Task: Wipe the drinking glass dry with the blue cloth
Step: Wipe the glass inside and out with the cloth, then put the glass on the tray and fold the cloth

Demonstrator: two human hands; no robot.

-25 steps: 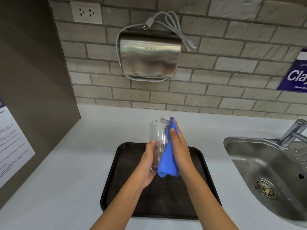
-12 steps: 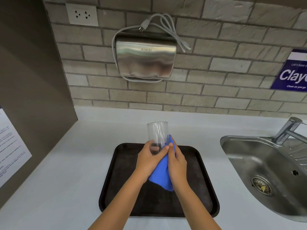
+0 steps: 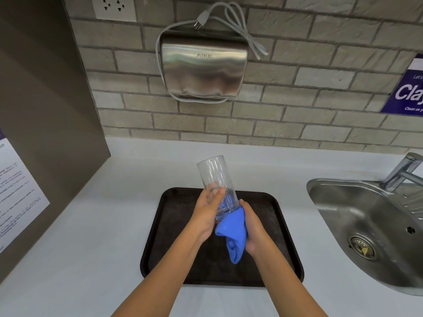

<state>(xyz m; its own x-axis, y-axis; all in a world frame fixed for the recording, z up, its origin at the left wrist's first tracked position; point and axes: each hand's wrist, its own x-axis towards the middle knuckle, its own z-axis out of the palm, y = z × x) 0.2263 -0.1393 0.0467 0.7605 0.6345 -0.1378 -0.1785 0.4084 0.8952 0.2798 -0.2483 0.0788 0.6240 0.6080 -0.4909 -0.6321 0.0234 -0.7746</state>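
left hand (image 3: 207, 216) wrapped round glass (image 3: 217, 184) base, right hand (image 3: 253, 227) cupping blue cloth (image 3: 233, 234) under it, forearms angled inward

Below the grip, drinking glass (image 3: 216, 179) base hidden in blue cloth (image 3: 234, 234); right hand (image 3: 253, 229) fingers covered too.

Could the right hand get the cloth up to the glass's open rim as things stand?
Probably yes: the right hand holds the blue cloth at the glass base, and nothing blocks the upper wall.
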